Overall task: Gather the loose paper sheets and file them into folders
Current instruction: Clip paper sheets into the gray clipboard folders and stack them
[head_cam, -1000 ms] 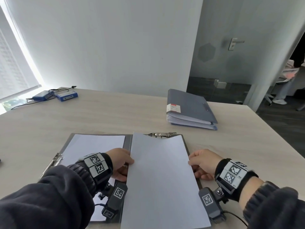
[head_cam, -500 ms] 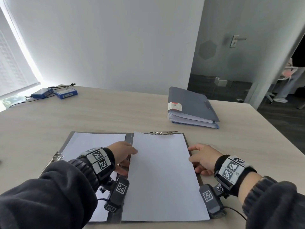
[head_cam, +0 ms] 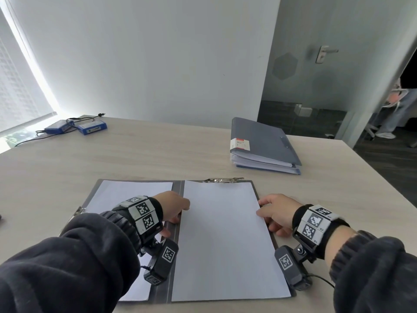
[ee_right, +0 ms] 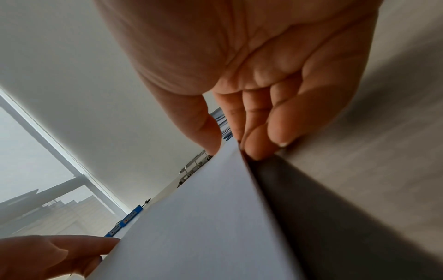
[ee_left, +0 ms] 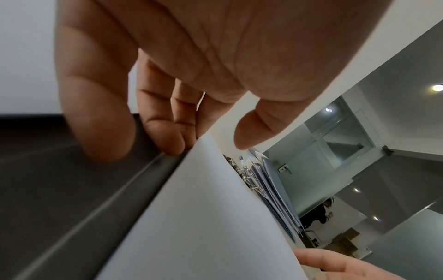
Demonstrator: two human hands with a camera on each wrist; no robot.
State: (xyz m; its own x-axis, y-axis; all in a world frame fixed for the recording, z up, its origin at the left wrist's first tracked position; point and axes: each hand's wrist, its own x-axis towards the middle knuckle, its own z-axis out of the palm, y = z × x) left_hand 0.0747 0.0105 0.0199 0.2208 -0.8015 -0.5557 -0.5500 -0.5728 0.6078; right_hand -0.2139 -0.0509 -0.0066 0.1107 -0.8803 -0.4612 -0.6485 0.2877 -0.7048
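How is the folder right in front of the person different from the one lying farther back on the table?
The near folder lies open and flat, showing white sheets on both halves; the far folder is shut. The near one has both hands on it, left hand and right hand at the edges of the right sheet; the far one is untouched and looks thickly stuffed. Both are dark grey.

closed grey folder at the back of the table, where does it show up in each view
Head: closed grey folder, far right of centre.
Left wrist: edge-on, beyond the paper stack.
Right wrist: a sliver between thumb and fingers.
Shared landmark: the paper stack both hands square up.
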